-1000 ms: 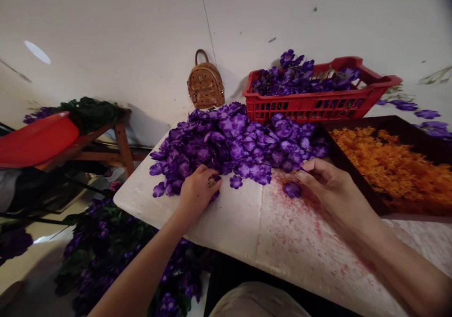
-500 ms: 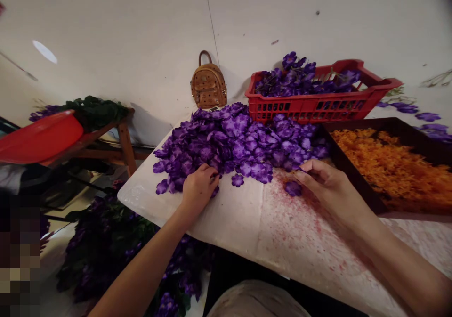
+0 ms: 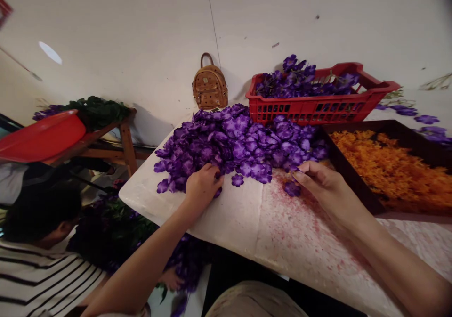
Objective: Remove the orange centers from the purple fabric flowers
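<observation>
A wide heap of purple fabric petals [image 3: 226,138] lies across the back of the white table [image 3: 233,218]. My left hand [image 3: 204,184] is at the heap's front edge, its fingers pinched together; what they grip is hidden among the petals. To the right, my right hand [image 3: 316,178] pinches something small and purple, a petal by its look, with thumb and forefinger. Just below those fingertips a single petal [image 3: 292,189] shows. Another loose petal [image 3: 238,180] rests between my two hands.
A red crate [image 3: 310,109] of purple flowers stands behind the heap. At right is a dark tray [image 3: 356,180] of orange pieces [image 3: 395,166]. A small brown backpack [image 3: 210,88] is by the wall. A person in a striped top [image 3: 45,279] is at lower left, near purple flowers.
The person in the striped top has come into view at lower left, with a hand near the flowers below the table. My two hands have barely moved.
</observation>
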Demonstrator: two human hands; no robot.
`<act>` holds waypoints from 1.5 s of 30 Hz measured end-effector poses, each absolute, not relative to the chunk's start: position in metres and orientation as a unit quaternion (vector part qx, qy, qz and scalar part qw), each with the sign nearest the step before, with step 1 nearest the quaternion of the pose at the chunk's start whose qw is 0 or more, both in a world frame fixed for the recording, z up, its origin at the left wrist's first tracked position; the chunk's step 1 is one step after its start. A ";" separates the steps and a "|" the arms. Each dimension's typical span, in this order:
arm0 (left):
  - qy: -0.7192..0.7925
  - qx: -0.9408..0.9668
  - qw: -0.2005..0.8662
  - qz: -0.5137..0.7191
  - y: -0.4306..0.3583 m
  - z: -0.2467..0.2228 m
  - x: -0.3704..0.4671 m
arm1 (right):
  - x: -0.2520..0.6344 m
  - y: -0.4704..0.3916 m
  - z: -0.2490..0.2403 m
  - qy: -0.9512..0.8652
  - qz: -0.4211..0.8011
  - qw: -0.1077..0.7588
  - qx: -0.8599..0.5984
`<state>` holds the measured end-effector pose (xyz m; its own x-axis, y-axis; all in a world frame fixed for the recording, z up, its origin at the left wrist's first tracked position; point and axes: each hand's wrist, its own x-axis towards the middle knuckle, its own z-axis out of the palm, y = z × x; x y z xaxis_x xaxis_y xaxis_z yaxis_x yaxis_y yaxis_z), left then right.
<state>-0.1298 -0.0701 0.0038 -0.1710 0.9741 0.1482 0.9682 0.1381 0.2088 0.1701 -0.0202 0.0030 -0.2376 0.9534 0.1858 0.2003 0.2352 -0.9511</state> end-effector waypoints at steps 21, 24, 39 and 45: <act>0.765 0.635 -0.020 0.105 -0.062 0.003 -0.128 | 0.171 -0.023 0.006 -0.662 0.439 0.421 -0.438; 0.762 0.622 0.014 0.182 -0.072 0.008 -0.134 | 0.171 -0.023 0.005 -0.664 0.442 0.418 -0.435; 0.679 0.623 0.096 0.375 -0.089 0.033 -0.128 | 0.165 -0.028 0.005 -0.520 0.603 0.449 -0.405; 0.463 0.819 -0.077 0.330 -0.073 0.022 -0.093 | 0.157 -0.036 0.013 -0.350 0.769 0.419 -0.333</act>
<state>-0.0931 -0.0731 0.0219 0.3534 0.7085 0.6109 0.8096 -0.5588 0.1797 0.1570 -0.0356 0.0127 -0.4274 0.8773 -0.2181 -0.4108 -0.4034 -0.8176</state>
